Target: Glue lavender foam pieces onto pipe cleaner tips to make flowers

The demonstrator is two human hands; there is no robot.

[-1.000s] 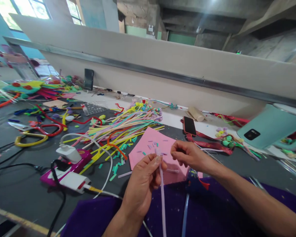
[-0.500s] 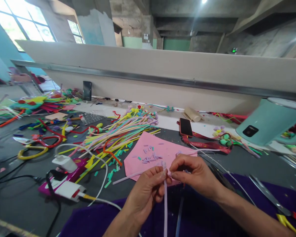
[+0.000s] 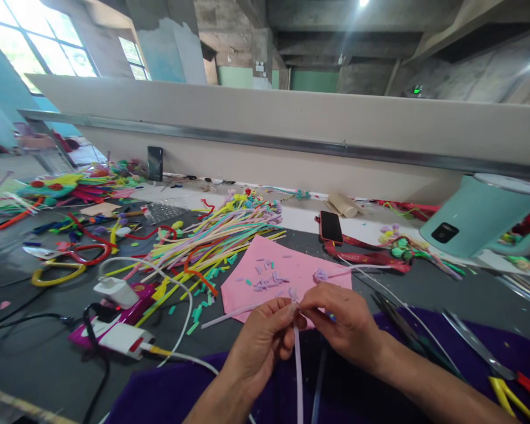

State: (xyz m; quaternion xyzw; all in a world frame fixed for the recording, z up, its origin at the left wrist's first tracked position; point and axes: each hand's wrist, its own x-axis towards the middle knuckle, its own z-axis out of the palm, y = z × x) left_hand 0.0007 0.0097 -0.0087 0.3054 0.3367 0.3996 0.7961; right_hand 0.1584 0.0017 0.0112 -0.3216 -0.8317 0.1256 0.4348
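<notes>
My left hand pinches a pale lilac fuzzy stem near its top, where a small lilac cluster shows above the fingertips. The stem hangs down toward the dark purple cloth. My right hand is closed at the same spot, its thumb and forefinger meeting beside the left fingertips; what they grip is too small to make out. Beneath and beyond the hands lies a pink sheet with short lilac pieces on it. A lilac curled flower on a stem rests at its right.
Colourful stems are bundled behind the sheet. A purple power strip with plugs and yellow-handled scissors lie left. A phone, teal kettle, pliers and large scissors are at the right.
My right hand has moved slightly left and down, its fingertips now meeting the left ones. The curled lilac flower and the pliers are more exposed. My left hand has barely moved.
</notes>
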